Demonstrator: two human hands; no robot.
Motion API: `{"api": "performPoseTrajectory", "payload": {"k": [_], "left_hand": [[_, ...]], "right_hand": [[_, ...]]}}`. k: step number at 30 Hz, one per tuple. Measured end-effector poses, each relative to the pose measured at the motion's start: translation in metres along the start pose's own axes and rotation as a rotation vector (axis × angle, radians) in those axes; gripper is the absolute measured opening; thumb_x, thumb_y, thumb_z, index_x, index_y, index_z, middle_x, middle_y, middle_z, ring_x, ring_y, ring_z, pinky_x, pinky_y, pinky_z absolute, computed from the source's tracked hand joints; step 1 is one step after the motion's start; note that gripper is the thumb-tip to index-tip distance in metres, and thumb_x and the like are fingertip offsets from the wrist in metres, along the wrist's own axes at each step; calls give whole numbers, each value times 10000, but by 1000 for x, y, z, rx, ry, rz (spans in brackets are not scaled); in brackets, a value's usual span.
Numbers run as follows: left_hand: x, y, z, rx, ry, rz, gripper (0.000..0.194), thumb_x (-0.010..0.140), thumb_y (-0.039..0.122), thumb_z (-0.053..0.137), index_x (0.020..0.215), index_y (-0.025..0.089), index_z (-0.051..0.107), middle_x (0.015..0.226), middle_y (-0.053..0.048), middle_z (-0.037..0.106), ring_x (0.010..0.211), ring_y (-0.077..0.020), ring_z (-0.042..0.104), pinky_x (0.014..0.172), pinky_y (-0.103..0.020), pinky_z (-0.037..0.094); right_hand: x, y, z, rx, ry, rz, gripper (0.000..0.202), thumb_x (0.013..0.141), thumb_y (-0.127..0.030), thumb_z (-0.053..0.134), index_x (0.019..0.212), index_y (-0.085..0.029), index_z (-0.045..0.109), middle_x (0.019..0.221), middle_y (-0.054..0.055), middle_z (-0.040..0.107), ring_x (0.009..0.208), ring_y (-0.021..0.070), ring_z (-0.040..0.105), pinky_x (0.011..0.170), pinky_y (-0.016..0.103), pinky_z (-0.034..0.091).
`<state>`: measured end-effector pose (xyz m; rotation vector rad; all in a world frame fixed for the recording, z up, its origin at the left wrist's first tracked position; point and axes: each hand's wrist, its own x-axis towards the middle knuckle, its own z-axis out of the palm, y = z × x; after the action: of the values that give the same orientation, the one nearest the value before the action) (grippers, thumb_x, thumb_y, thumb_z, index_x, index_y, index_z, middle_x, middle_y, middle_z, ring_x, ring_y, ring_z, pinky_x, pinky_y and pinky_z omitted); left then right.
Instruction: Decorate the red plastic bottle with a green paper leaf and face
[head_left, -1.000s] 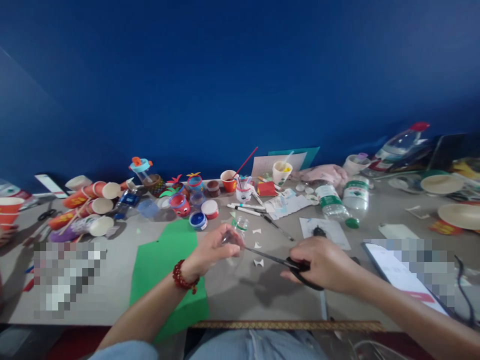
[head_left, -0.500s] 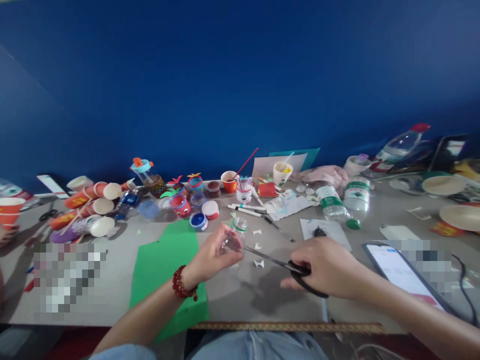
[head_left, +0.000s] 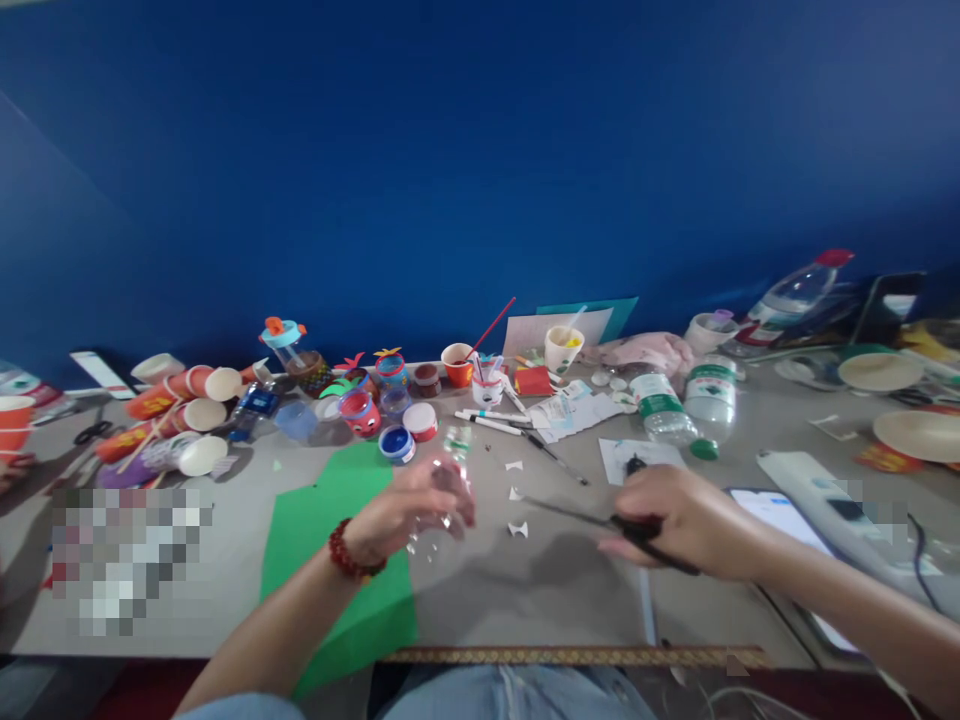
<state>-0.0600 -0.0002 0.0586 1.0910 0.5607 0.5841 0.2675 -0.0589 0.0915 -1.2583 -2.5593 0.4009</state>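
Observation:
My left hand [head_left: 427, 505], with a red bead bracelet on its wrist, is closed around a clear plastic bottle [head_left: 458, 441]; a greenish band shows near the bottle's upper end, and the fingers hide part of its body. To its right, my right hand [head_left: 671, 515] grips black-handled scissors [head_left: 570, 511], blades pointing left and apart from the bottle. Small white cut scraps [head_left: 517, 530] lie on the table between both hands. Under my left forearm is a green sheet [head_left: 337, 590].
Open blue paint [head_left: 397, 443], a red painted cup [head_left: 360, 412] and markers [head_left: 491, 423] lie beyond my hands. Stacked paper cups [head_left: 202, 455] are at left. Green-labelled bottles [head_left: 711, 395] and a phone [head_left: 765, 502] are at right. Another person's hand [head_left: 13, 468] shows at the left edge.
My left hand has moved slightly left with the bottle, which has turned. The scissors in my right hand have drawn back to the right, away from the bottle.

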Motion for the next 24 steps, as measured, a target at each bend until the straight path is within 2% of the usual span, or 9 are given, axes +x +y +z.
{"api": "performPoseTrajectory", "payload": {"k": [2,3,6,8,11,14,19,24], "left_hand": [[0,2,-5,48,143,76,305,780,231,688,1004,186,487,903,-49,631,815,-183,652,671,-289,512],[0,3,-5,76,152,79,310,780,218,688,1010,187,482,908,-48,632,827,-186,652,681,-294,514],[4,6,2,124,133,84,322,773,194,693,1009,187,473,916,-46,633,845,-196,657,696,-309,517],[6,7,9,127,124,87,314,778,187,684,1006,189,469,926,-43,629,851,-197,659,703,-315,516],[8,5,17,138,100,77,322,777,191,687,1006,194,462,939,-43,621,854,-199,657,693,-316,513],[8,3,20,172,110,97,323,780,205,694,994,200,452,949,-36,605,865,-195,646,689,-304,498],[5,3,24,279,150,177,309,812,236,670,1010,208,435,940,-24,585,898,-178,612,787,-322,471],[5,4,27,375,188,218,334,822,274,655,1055,213,424,981,-47,582,911,-184,600,746,-301,479]], "right_hand": [[-7,7,-5,-53,74,77,530,879,-526,546,491,-194,402,464,-37,389,455,103,348,490,250,229],[-8,7,-7,-72,75,108,541,872,-565,542,499,-195,415,462,-35,396,451,105,348,487,251,226],[-3,-7,-9,-78,17,140,555,782,-676,593,536,-190,486,517,-4,509,502,126,444,510,247,250],[5,-22,-7,-78,-50,149,560,742,-694,622,532,-188,507,529,3,548,507,130,478,510,248,241],[14,-37,1,-121,-46,195,542,749,-677,621,523,-190,545,521,13,580,512,141,513,516,257,231],[16,-41,8,-164,-15,223,520,756,-661,615,523,-198,579,519,22,605,521,153,537,521,264,233],[13,-40,15,-223,33,261,508,739,-663,620,523,-204,604,507,33,614,523,165,553,523,272,230],[13,-43,15,-261,42,300,498,722,-651,640,508,-203,600,491,33,618,511,167,558,525,280,211]]}}
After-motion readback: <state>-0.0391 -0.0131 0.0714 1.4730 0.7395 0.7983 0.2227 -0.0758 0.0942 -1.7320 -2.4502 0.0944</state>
